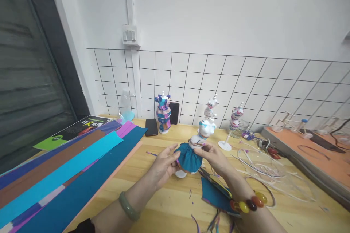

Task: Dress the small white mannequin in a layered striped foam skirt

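Between my two hands stands a small white figurine [205, 129] with a rounded head, slightly tilted to the right. A gathered teal skirt [189, 157] of fabric or crepe paper wraps its lower part. My left hand [166, 162] closes on the skirt's left side, thumb in front. My right hand [212, 156] pinches at the figurine's waist, where the skirt's top edge lies. A white round base [181, 174] shows under the skirt. Close to my right wrist lie a teal piece [216, 194] and dark-bladed scissors with yellow [218, 182], partly hidden by my forearm.
Long coloured strips [82, 164] cover the table's left side. A black phone [151, 127] and a wrapped figurine [163, 114] stand near the wall grid. Two more figurines, one on a white stand [224, 145], are at the back right, beside tangled clear strips [262, 164] and an orange board [308, 149].
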A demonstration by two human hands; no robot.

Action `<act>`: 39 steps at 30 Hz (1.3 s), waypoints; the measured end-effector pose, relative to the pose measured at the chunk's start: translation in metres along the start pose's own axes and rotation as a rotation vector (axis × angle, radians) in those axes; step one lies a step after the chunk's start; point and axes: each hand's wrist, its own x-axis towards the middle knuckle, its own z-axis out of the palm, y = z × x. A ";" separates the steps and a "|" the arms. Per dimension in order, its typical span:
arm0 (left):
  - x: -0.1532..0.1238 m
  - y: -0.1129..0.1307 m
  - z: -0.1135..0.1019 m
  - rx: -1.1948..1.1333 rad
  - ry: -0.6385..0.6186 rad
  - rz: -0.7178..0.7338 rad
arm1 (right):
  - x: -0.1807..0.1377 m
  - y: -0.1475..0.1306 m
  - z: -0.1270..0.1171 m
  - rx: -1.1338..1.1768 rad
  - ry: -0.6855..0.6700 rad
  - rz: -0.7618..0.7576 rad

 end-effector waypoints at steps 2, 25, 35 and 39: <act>0.003 -0.003 -0.003 -0.010 0.005 -0.004 | 0.000 0.000 0.002 -0.005 -0.008 0.008; 0.010 -0.013 -0.016 -0.112 -0.036 0.017 | 0.006 0.007 0.012 -0.022 0.190 0.021; 0.005 -0.023 -0.010 0.109 -0.099 0.021 | 0.007 0.008 0.019 -0.034 0.285 0.023; 0.004 -0.024 -0.009 0.184 -0.075 0.044 | 0.007 0.007 0.022 -0.039 0.277 0.014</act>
